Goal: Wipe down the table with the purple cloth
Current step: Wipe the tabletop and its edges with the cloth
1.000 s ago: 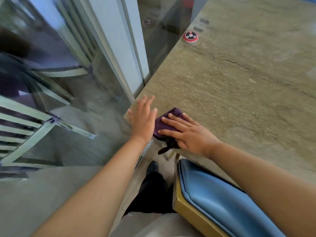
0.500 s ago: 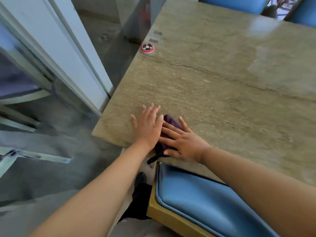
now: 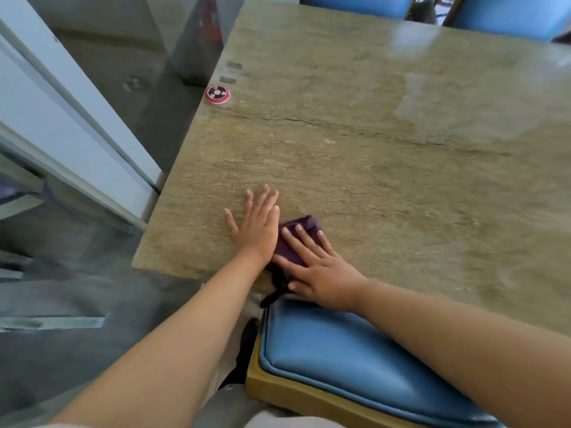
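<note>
At six o'clock sits a blue chair seat (image 3: 355, 359). Beyond it our right hand (image 3: 321, 273) presses flat, fingers spread, on the purple cloth (image 3: 296, 236) at the table (image 3: 386, 180) edge; our left hand (image 3: 258, 228) lies flat, fingers together, touching the cloth. A red call button (image 3: 217, 94) sits at eleven o'clock.

floor (image 3: 92, 288): grey, smooth | blue padded chair seat (image 3: 355, 366) tucked at near edge | two blue chairs (image 3: 355, 4) opposite | white frame (image 3: 77, 125) at left, possibly a door
</note>
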Demonstrator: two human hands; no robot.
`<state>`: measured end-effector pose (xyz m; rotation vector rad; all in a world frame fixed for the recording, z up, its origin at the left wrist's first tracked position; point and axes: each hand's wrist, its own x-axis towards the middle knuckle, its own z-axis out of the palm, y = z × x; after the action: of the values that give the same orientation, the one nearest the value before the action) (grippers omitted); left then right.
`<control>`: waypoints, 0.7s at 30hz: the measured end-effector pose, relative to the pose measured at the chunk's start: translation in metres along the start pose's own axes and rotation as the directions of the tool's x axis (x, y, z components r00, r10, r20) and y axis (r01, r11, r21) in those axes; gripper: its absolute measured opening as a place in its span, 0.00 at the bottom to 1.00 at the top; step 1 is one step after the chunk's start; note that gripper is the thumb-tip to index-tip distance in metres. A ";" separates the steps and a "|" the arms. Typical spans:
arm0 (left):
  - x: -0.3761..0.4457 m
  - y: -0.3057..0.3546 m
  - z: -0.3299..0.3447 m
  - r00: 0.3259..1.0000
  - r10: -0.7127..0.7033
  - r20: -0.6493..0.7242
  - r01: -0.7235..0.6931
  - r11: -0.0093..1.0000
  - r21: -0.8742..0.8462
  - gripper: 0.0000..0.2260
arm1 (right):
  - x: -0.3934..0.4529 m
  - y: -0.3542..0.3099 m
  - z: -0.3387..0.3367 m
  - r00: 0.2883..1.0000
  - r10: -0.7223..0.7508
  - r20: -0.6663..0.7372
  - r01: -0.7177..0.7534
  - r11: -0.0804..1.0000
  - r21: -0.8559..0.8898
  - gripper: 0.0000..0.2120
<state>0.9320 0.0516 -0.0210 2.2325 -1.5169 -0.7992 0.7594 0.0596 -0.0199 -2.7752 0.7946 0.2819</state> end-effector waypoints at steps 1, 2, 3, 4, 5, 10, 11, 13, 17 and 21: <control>0.000 0.002 0.002 1.000 -0.020 -0.001 0.020 0.998 0.053 0.22 | -0.009 0.007 0.000 0.992 -0.119 0.047 0.121 0.992 -0.038 0.27; 0.000 0.006 0.004 0.999 -0.042 0.004 0.041 0.992 0.121 0.23 | -0.017 0.018 0.000 0.979 -0.189 0.073 0.194 0.979 -0.064 0.28; 0.000 0.011 0.006 0.998 -0.064 0.014 0.061 0.982 0.178 0.25 | -0.025 0.032 0.001 0.973 -0.219 0.073 0.225 0.970 -0.087 0.28; 0.000 0.019 0.007 0.997 -0.078 0.030 0.070 0.976 0.208 0.28 | -0.034 0.046 0.002 0.977 -0.207 0.060 0.212 0.970 -0.115 0.29; 0.001 0.027 0.010 0.996 -0.068 0.050 0.056 0.975 0.214 0.29 | -0.042 0.060 0.002 0.987 -0.155 0.045 0.160 0.976 -0.145 0.29; 0.005 0.072 0.034 0.941 0.197 0.274 -0.254 0.949 0.188 0.27 | -0.078 0.117 -0.002 0.851 0.525 -0.006 -0.524 0.851 0.033 0.31; 0.005 0.079 0.040 0.925 0.204 0.320 -0.272 0.945 0.183 0.27 | -0.081 0.120 -0.002 0.737 0.676 -0.005 -0.668 0.730 0.146 0.32; 0.007 0.091 0.048 0.921 0.181 0.344 -0.245 0.957 0.154 0.25 | -0.077 0.117 -0.003 0.534 0.845 0.035 -0.817 0.505 0.280 0.31; 0.016 0.103 0.057 0.950 0.118 0.290 -0.155 0.982 0.109 0.23 | -0.072 0.081 -0.010 0.696 0.705 0.132 -0.714 0.661 0.231 0.31; 0.024 0.106 0.067 0.968 0.074 0.241 -0.117 0.979 0.170 0.24 | -0.090 0.052 -0.010 0.955 0.162 0.248 -0.189 0.978 0.089 0.32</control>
<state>0.8191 -0.0080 -0.0215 2.2348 -1.8619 -0.9561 0.6571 0.0581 0.0029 -2.5072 0.9638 0.5745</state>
